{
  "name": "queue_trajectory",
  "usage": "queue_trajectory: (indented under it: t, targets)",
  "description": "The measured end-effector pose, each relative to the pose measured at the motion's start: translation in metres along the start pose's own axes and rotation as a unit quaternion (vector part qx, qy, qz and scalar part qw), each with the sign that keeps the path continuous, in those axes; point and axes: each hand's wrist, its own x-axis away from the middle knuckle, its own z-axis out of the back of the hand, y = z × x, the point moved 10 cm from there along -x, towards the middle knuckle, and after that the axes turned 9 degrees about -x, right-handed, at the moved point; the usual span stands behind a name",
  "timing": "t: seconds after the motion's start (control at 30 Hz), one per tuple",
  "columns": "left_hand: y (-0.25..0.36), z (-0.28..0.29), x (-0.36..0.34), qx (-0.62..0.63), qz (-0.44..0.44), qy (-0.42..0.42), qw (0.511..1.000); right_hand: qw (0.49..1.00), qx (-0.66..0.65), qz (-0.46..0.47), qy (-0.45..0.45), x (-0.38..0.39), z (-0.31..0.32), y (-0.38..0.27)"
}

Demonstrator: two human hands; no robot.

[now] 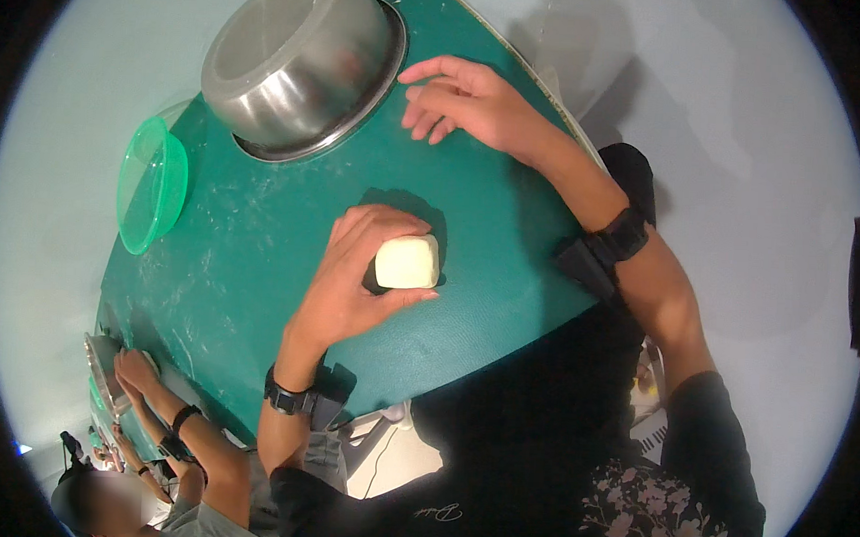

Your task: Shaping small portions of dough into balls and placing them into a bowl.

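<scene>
Between the thumb and fingers of my left hand [356,266] is a smooth, pale yellow lump of dough [407,262], blocky with rounded edges. The hand is closed around its sides, low over the green tabletop [487,270], and a shadow falls beside it. My right hand [459,104] hangs above the table with loosely bent fingers spread apart and nothing in them. Nearest to its fingertips is the rim of a large steel bowl [304,70], which sits upside down. What lies under the bowl is hidden.
A green translucent plastic basin [153,188] stands tilted at the table's left edge. White powdery smears mark the tabletop. At the lower left, a co-worker [215,460] has both hands near a metal bowl [106,376]. A pale wall runs along the table's far right edge.
</scene>
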Motion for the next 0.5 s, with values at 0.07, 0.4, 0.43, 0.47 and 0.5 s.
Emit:
queue_trajectory:
  t: [0.07, 0.4, 0.43, 0.47, 0.5]
  targets:
    - [-0.002, 0.002, 0.000, 0.023, -0.002, 0.013, 1.000, 1.000, 0.010, -0.007, 0.004, 0.001, -0.001, -0.002]
    - [0.006, 0.077, 0.024, -0.046, 0.019, 0.107, 0.993, 1.000, 0.007, -0.003, -0.008, -0.001, 0.001, 0.003]
    - [0.015, 0.084, 0.023, -0.092, 0.034, 0.069, 0.993, 1.000, 0.009, -0.007, -0.007, -0.002, 0.000, 0.003]
    - [0.017, 0.086, 0.022, -0.092, 0.034, 0.068, 0.993, 1.000, 0.012, -0.010, -0.006, -0.002, 0.000, 0.003]
    - [0.016, 0.079, 0.023, -0.130, 0.053, 0.021, 0.990, 1.000, 0.011, -0.011, -0.008, -0.003, -0.002, 0.004]
